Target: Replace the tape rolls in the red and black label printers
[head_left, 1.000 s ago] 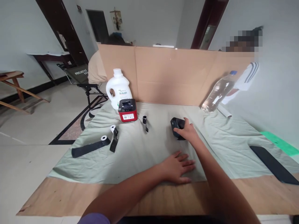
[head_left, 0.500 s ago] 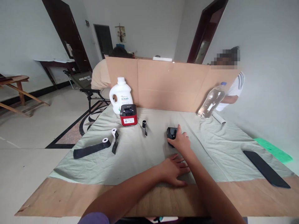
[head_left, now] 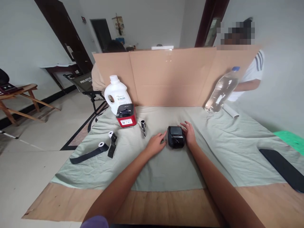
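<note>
A small black portable printer [head_left: 176,137] with a glossy front rests on the green cloth between my two hands. My left hand [head_left: 156,143] lies just to its left, index finger stretched toward the printer and the other fingers loosely bent, nothing in them. Along the printer's right side is my right hand [head_left: 190,134], fingers extended forward; whether it touches the casing I cannot tell. Further left lie a small dark roll [head_left: 143,127], a black paper roll with a short unrolled tail [head_left: 112,144], and another black roll with a long strip [head_left: 90,154].
A red-and-black printer [head_left: 127,116] stands before a white detergent jug [head_left: 120,95]. A cardboard panel [head_left: 171,79] closes off the back. At right are a tilted water bottle [head_left: 223,90], a white tube [head_left: 231,111] and a flat black slab [head_left: 282,167]. People sit beyond the panel.
My left hand has moved from the table's front up to the printer's left side. My right hand has shifted off the printer to its right side. The camera view has shifted a little.
</note>
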`<state>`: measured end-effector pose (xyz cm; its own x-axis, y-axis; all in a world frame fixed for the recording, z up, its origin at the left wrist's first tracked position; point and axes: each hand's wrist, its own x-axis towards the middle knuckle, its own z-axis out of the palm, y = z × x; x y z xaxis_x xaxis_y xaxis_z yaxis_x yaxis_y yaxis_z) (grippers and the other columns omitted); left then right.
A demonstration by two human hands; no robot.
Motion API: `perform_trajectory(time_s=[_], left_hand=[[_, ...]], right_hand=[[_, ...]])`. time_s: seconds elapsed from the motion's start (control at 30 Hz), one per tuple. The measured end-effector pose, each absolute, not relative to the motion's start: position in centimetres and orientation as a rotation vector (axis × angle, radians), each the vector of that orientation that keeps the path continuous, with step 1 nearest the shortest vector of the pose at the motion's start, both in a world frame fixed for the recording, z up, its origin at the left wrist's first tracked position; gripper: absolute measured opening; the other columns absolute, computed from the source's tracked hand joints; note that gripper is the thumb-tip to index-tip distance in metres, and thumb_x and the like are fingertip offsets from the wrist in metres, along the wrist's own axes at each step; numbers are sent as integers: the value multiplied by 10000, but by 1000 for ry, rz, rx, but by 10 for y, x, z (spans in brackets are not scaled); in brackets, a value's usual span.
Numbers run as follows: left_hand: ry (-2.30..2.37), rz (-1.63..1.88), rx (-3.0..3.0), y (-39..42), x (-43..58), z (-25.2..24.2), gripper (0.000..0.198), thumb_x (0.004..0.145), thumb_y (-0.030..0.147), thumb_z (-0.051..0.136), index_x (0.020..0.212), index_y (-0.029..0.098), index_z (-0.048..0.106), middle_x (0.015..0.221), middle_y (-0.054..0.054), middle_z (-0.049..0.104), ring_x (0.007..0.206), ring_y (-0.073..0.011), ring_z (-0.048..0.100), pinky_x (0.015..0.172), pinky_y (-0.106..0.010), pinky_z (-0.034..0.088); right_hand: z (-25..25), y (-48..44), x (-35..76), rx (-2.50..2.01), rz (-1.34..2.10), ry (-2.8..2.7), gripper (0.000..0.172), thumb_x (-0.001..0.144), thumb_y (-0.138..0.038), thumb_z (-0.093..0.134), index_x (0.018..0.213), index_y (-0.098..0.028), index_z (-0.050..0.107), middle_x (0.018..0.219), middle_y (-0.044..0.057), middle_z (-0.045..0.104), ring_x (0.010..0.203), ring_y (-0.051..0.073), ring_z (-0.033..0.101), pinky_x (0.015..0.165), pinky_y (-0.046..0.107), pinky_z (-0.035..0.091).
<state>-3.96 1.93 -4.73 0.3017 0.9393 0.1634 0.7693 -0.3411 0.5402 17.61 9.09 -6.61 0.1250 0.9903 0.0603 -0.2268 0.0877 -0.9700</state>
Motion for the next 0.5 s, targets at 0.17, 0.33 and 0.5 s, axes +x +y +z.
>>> perform_trajectory(time_s=[0.17,0.33,0.5], left_hand=[[1582,609,2233,16,-29,-46,552,938,252,526,1489,230,503,1056,-61,681,958,-211,640,871,-306,507],[1611,644,2176,12,-22,-43,510,949,219,500,1456,220,549,1028,-55,705,901,-194,649,806,-275,509],[1655,619,2158,14,-19,-42,491,942,165,467,1408,235,605,1035,-53,744,897,-193,672,807,-271,509]], right_hand=[[-62,84,174,-1125,1079,-1116,672,897,-692,408,1397,-243,406,1439,143,555,1132,225,686,980,389,532],[-64,85,174,-1151,1046,-1158,725,888,-724,373,1446,-262,377,1425,139,561,1124,234,684,944,397,544],[-65,86,176,-1243,955,-1279,775,894,-729,294,1505,-252,323,1378,139,590,1092,234,685,930,412,544]])
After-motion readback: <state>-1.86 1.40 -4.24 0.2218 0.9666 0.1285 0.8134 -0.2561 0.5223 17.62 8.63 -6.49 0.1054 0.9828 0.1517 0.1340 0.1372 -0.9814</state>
